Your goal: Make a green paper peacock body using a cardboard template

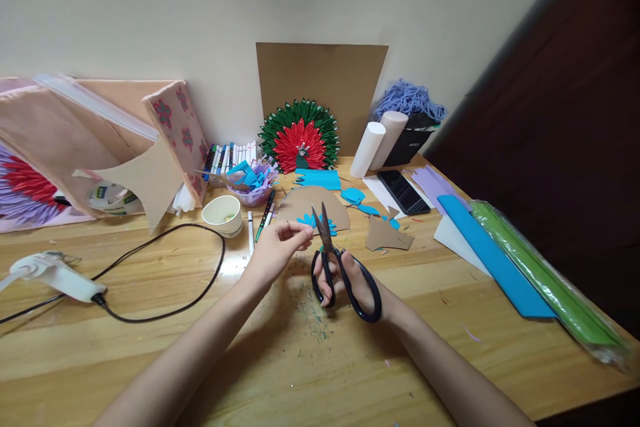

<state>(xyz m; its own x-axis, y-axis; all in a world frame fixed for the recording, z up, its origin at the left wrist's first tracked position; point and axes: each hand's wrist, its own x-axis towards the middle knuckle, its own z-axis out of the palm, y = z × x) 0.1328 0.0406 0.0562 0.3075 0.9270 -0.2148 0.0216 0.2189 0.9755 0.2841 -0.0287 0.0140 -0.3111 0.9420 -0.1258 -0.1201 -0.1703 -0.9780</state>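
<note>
Black-handled scissors are in my right hand, its fingers through the loops. Their blades point away from me and stand slightly apart. Just left of the blades, the fingertips of my left hand are pinched together; whatever is between them is too small or hidden to make out. Behind both hands lies a rounded piece of brown cardboard with blue petal-like strips on it. To the right are blue paper pieces and a cardboard scrap.
A glue gun with a looping black cord lies left, near a paper cup. Behind stand a red and green peacock fan, a basket of scraps and white rolls. A phone and a green wrapped roll lie right.
</note>
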